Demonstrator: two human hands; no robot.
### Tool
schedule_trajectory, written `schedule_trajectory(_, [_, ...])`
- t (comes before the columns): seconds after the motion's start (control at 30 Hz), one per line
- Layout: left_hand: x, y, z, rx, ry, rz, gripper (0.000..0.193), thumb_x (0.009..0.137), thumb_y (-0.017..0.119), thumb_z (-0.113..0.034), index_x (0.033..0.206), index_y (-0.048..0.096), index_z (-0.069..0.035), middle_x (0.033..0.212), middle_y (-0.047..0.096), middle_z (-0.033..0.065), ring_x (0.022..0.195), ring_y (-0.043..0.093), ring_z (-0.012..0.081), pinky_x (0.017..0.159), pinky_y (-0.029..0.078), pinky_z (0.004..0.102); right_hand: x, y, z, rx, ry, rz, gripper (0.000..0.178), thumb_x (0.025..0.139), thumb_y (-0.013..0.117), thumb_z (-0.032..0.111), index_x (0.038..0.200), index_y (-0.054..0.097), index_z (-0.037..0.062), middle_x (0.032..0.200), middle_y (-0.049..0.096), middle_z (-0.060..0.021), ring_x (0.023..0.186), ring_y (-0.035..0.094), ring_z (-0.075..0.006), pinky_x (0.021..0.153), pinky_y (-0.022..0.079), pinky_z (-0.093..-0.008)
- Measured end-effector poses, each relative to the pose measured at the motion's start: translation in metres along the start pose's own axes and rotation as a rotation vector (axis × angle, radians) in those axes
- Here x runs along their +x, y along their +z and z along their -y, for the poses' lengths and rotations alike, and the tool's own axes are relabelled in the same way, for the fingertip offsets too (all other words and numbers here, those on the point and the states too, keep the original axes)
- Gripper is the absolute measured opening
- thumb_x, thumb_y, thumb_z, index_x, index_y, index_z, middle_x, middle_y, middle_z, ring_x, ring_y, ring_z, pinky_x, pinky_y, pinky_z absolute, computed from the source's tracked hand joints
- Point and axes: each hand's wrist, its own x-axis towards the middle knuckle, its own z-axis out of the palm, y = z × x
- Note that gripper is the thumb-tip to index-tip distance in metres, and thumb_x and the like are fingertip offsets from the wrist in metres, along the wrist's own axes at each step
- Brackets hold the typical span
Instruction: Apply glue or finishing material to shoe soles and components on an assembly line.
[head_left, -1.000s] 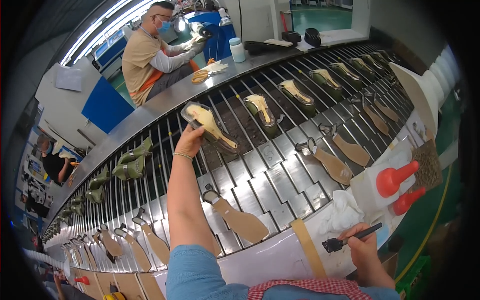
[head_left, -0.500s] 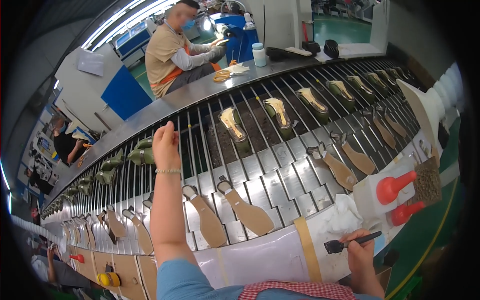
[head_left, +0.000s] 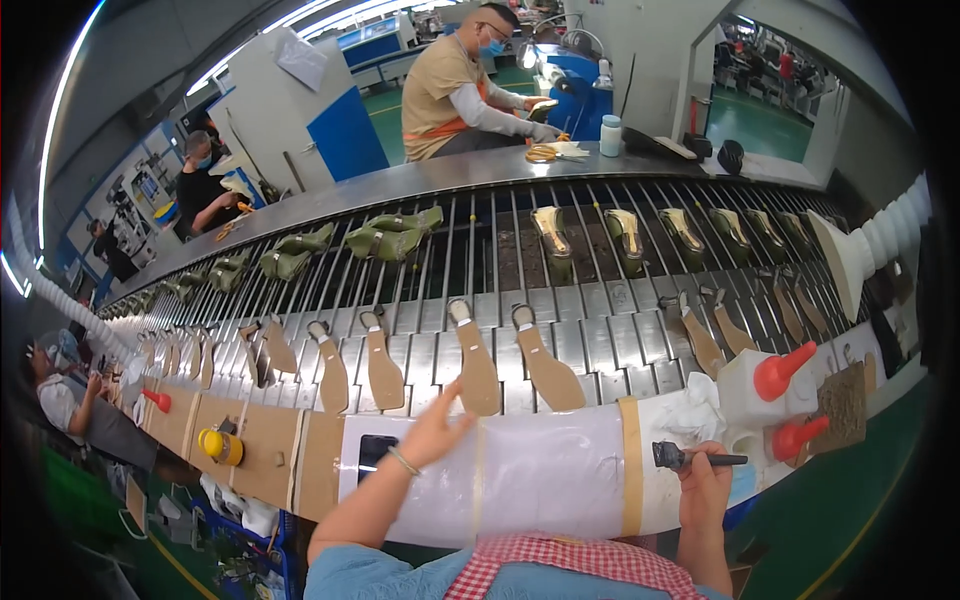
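My left hand (head_left: 436,430) hovers over the edge of the lilac-covered worktop (head_left: 555,470), fingers outstretched and holding nothing. Its fingertips are nearest the toe end of a tan shoe sole (head_left: 477,372); whether they touch it I cannot tell. Beside that lies another tan sole (head_left: 552,375) on the metal slats. At the right, my right hand (head_left: 706,495) grips a black-handled brush (head_left: 722,460), its dark bristles pointing left. Beyond the soles, green shoe uppers (head_left: 388,238) lie on the conveyor rods, and others, such as a green shoe (head_left: 553,235), show cream undersides.
Right of the worktop stand a white bottle with a red nozzle (head_left: 765,385), a crumpled white cloth (head_left: 692,412) and a white funnel hose (head_left: 855,260). A dark phone (head_left: 373,455) and yellow pot (head_left: 220,446) are at left. A co-worker (head_left: 445,95) sits across the line.
My left hand has come back from over the conveyor rods to the near edge, by the soles. The view has swung left. My right hand still holds the brush.
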Motion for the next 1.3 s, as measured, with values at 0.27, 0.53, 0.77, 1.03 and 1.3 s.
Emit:
schedule_trajectory(0.27, [-0.053, 0.087, 0.014, 0.674, 0.081, -0.169, 0.061, 0.088, 0.051, -0.048, 0.138, 0.043, -0.014, 0.145, 0.033, 0.0178, 0.138, 0.023, 0.036, 0.11, 0.01, 0.0568, -0.03, 0.004, -0.027, 0.036, 0.044, 0.024, 0.013, 0.087, 0.061, 0.005, 0.097, 0.053, 0.0018, 0.087, 0.061, -0.0085, 0.076, 0.062, -0.0172, 0.072, 0.052, -0.0304])
schedule_trajectory(0.53, [-0.06, 0.083, 0.023, 0.657, 0.022, -0.22, 0.058, 0.089, 0.05, -0.047, 0.136, 0.044, -0.013, 0.146, 0.033, 0.0153, 0.138, 0.024, 0.0344, 0.11, 0.013, 0.0569, -0.059, -0.012, -0.063, 0.062, 0.257, -0.012, 0.011, 0.09, 0.059, 0.015, 0.099, 0.054, 0.0097, 0.084, 0.06, -0.0021, 0.074, 0.061, -0.0134, 0.066, 0.053, -0.029])
schedule_trajectory(0.77, [-0.061, 0.085, 0.018, 0.597, 0.044, -0.232, 0.056, 0.091, 0.047, -0.045, 0.134, 0.045, -0.011, 0.145, 0.034, 0.0164, 0.138, 0.023, 0.0338, 0.111, 0.013, 0.0555, -0.082, -0.029, -0.058, 0.039, 0.299, 0.029, 0.019, 0.093, 0.058, 0.025, 0.104, 0.056, 0.0104, 0.092, 0.062, -0.0025, 0.086, 0.06, -0.0136, 0.07, 0.048, -0.0254])
schedule_trajectory(1.03, [-0.068, 0.084, 0.023, 0.601, 0.077, -0.282, 0.053, 0.09, 0.05, -0.043, 0.132, 0.047, -0.011, 0.143, 0.036, 0.0158, 0.137, 0.026, 0.0341, 0.111, 0.015, 0.0534, -0.081, -0.016, -0.031, 0.128, 0.476, 0.193, 0.03, 0.094, 0.055, 0.022, 0.111, 0.054, -0.0028, 0.102, 0.062, -0.0118, 0.091, 0.057, -0.0203, 0.08, 0.046, -0.0321])
schedule_trajectory(1.3, [-0.072, 0.078, 0.023, 0.585, 0.062, -0.264, 0.055, 0.088, 0.051, -0.043, 0.132, 0.047, -0.01, 0.144, 0.035, 0.0155, 0.137, 0.024, 0.0333, 0.112, 0.014, 0.0538, -0.084, -0.01, -0.025, 0.164, 0.462, 0.275, 0.031, 0.095, 0.052, 0.022, 0.112, 0.055, -0.0035, 0.102, 0.064, -0.0108, 0.091, 0.058, -0.0193, 0.079, 0.045, -0.0299])
